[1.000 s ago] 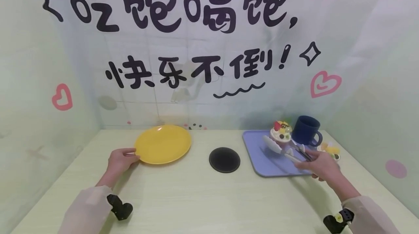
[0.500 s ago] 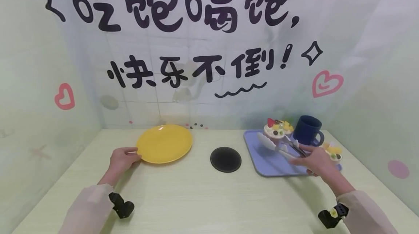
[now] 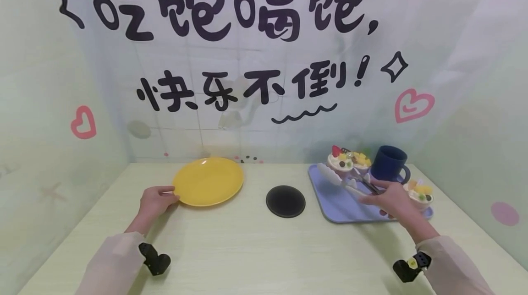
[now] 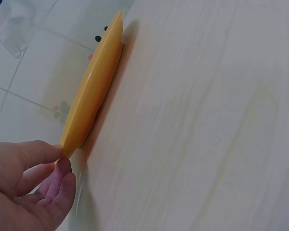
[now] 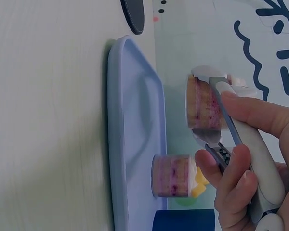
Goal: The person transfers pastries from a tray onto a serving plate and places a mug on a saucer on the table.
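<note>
My left hand (image 3: 154, 203) pinches the near left rim of a yellow plate (image 3: 208, 183) between thumb and fingers; the left wrist view shows the plate (image 4: 94, 89) edge-on. My right hand (image 3: 389, 199) grips a pair of serving tongs (image 3: 329, 174) with pale heads. Between those heads is a small clear cake cup (image 3: 339, 163) topped with cream, a strawberry and fruit. In the right wrist view this cake cup (image 5: 202, 103) hangs upright above the blue tray (image 5: 118, 120), clear of its surface. Behind it, a second cake cup (image 5: 171, 175) with yellow fruit stands on the tray.
A dark blue mug (image 3: 387, 163) stands at the tray's back right. A third cake cup (image 3: 420, 195) is at its right end, partly behind my right hand. A black round coaster (image 3: 285, 201) lies between plate and tray. Printed cloth walls (image 3: 264, 139) enclose the table.
My right hand has moved left with the tongs and the cake cup, away from the mug, uncovering the second cake cup behind. The left hand stays at the plate's rim.
</note>
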A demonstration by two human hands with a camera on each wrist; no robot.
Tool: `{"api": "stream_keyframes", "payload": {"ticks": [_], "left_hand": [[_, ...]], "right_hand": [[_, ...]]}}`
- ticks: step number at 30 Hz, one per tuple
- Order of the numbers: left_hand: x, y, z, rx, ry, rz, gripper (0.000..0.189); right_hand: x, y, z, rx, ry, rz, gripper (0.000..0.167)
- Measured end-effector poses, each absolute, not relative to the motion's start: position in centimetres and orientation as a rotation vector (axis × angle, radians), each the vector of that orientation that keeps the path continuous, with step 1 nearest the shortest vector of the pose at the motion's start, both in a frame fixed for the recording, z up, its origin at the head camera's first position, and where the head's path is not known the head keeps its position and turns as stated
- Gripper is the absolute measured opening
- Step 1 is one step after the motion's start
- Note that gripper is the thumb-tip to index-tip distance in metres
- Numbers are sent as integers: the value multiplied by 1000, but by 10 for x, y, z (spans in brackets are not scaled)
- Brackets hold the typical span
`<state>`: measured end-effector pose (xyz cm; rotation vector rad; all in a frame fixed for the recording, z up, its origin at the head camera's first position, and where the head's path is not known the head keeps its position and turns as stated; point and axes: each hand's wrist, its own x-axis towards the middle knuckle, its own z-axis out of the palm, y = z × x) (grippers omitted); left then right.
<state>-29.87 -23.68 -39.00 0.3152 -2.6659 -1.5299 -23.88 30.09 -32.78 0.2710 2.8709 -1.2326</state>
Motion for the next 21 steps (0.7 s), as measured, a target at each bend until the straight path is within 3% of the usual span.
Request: {"api": "stream_keyframes", "payload": {"ticks": [21], "left_hand": [[-299, -238, -390, 296, -2673, -1509, 47]], "right_hand": [[-249, 291, -322, 218, 2878, -1166, 94]]}}
